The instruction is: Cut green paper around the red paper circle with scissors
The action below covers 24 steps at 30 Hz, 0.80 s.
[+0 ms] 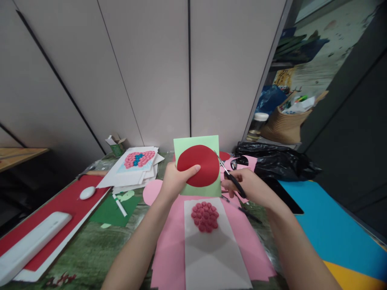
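Observation:
My left hand [178, 179] is closed on a red paper circle [201, 163] laid over a light green paper sheet [213, 143], thumb on top of the circle. Black-handled scissors [234, 183] are in my right hand [246, 185], their blades at the right edge of the circle and the green sheet. Whether the blades have cut into the paper cannot be made out. Below the hands, a white sheet [214, 257] bearing a cluster of pink-red balls [204, 216] lies on pink paper [167, 253].
At left are a green sheet [133, 207] with a marker [120, 205], a stack of white papers [113, 175] and a white mouse [87, 193]. To the right lie sunglasses [240, 162], a black plastic bag [281, 163], a dark tablet [287, 197] and blue paper [338, 225].

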### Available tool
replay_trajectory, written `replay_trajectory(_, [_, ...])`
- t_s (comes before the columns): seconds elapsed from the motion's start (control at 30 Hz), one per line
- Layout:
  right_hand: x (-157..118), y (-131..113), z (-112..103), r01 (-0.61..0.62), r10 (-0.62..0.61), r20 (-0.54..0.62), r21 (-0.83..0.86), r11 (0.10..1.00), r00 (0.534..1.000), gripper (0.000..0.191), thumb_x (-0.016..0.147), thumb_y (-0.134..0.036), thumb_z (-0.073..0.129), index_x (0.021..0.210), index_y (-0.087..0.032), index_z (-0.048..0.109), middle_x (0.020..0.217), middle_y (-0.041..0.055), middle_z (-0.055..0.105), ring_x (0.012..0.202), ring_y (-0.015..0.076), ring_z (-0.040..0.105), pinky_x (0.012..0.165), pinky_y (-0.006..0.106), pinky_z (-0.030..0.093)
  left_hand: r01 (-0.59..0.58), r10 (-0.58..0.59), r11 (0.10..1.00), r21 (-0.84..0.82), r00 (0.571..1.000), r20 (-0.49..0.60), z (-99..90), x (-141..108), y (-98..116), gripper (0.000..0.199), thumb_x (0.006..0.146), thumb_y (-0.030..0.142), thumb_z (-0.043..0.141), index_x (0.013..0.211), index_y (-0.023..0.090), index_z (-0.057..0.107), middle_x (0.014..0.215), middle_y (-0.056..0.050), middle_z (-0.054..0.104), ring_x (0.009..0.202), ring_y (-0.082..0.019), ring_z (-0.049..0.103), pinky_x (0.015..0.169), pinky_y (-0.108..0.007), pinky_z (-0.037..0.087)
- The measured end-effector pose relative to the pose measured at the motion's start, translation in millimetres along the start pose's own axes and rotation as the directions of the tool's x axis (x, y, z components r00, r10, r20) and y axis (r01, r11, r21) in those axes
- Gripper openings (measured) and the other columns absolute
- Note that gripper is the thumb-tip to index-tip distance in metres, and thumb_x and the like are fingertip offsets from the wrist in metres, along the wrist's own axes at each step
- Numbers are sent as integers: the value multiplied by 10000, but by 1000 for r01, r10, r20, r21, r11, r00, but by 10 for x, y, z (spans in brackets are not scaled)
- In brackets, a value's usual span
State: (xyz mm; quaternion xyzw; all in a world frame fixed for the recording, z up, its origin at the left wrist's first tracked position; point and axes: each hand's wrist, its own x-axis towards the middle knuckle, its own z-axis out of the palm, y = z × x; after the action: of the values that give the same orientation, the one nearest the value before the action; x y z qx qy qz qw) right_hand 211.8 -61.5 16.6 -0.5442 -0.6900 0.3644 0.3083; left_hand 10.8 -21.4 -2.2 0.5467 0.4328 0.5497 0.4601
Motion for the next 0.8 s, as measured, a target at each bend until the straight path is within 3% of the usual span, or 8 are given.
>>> replay_trajectory(0.8, [-18,43,-44,58,-59,73,18,998,996,371,752,-438,567,515,-155,529,485,6,540,469,109,444,468,232,315,3,-4,999,43,999,43,-66,27,9,344,566,358,735,811,121,695,797,-105,700,770,-279,643,617,-332,518])
